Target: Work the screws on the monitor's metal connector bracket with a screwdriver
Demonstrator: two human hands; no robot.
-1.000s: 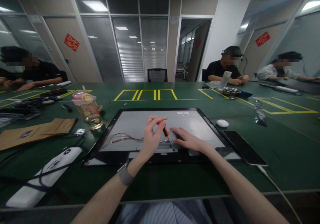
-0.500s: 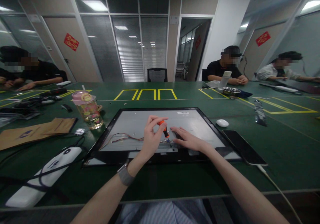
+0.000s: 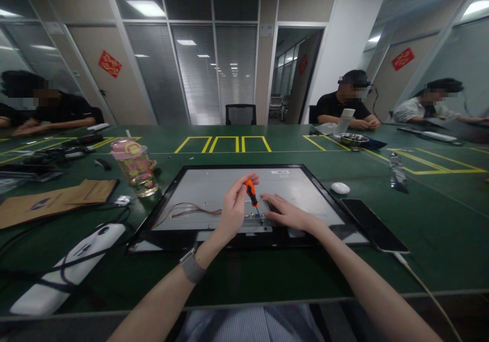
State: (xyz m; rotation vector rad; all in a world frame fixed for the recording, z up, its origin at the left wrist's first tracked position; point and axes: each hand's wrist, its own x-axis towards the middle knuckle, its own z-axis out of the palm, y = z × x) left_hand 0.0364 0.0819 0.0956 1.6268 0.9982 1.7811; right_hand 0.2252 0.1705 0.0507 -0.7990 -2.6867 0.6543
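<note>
My left hand point(image 3: 234, 207) is closed round the handle of an orange and black screwdriver point(image 3: 251, 193), held tilted with its thin shaft pointing down. The tip meets a small row of connectors near the lower edge of a flat display panel point(image 3: 198, 183), which lies back up in a black frame. My right hand point(image 3: 284, 211) lies over the panel, fingers stretched out beside the connectors, holding nothing that I can see. A bundle of thin coloured wires point(image 3: 194, 207) runs across the panel to the left of my left hand.
Left of the panel are a pink-lidded bottle point(image 3: 134, 166), a brown paper bag point(image 3: 57, 202) and a white power strip point(image 3: 71, 268) with black cables. To the right lie a white earphone case point(image 3: 340, 188) and a phone point(image 3: 374, 225) on a cable. Several people sit across the table.
The fingers of my left hand have shifted round the screwdriver handle, and more of the orange handle shows. My right hand has stayed in place on the panel.
</note>
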